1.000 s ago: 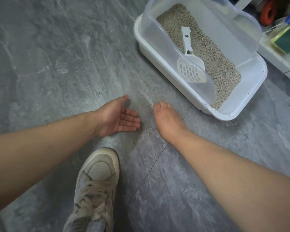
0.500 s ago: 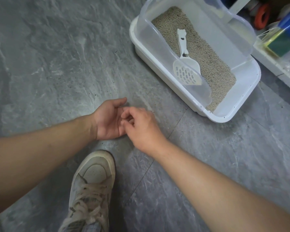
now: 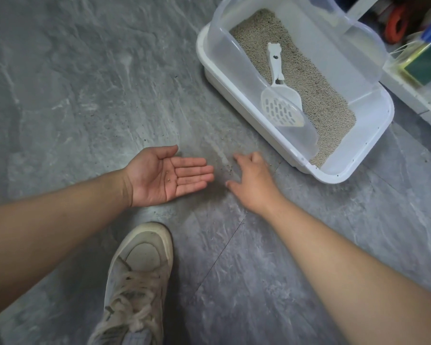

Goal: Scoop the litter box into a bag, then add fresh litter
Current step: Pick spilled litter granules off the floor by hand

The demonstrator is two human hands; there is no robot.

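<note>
Pretty much the whole frame was taken up by a grey, slate-look floor [image 3: 85, 95], with a tile seam seen running diagonally through the lower middle. The litter box [image 3: 373, 155] was parked in the upper right: a white tray topped by a clear plastic rim, with pale beige litter [image 3: 319, 95] spread across the inside. Further into the upper right corner, a white shelf edge [image 3: 413, 95] with some colourful clutter was partly cut off, so nothing there could really be made out.

A scuffed off-white sneaker [image 3: 139, 277] was planted at the bottom centre, toe pointed up the frame.

The left hand [image 3: 164, 176] was held palm-up just above the floor at centre-left, fingers stretched out flat and together, nothing gripped, though a couple of tiny granules [image 3: 169, 180] were seen sitting on the palm. The right hand [image 3: 253, 181] was lowered palm-down near it, fingers spread loosely toward the floor and a bit blurred, with nothing clasped.

A white slotted scoop [image 3: 281, 108] was left lying on the litter inside the box, handle pointed toward the top of the frame.

A few stray grains [image 3: 230, 169] were scattered on the floor between the two hands.
</note>
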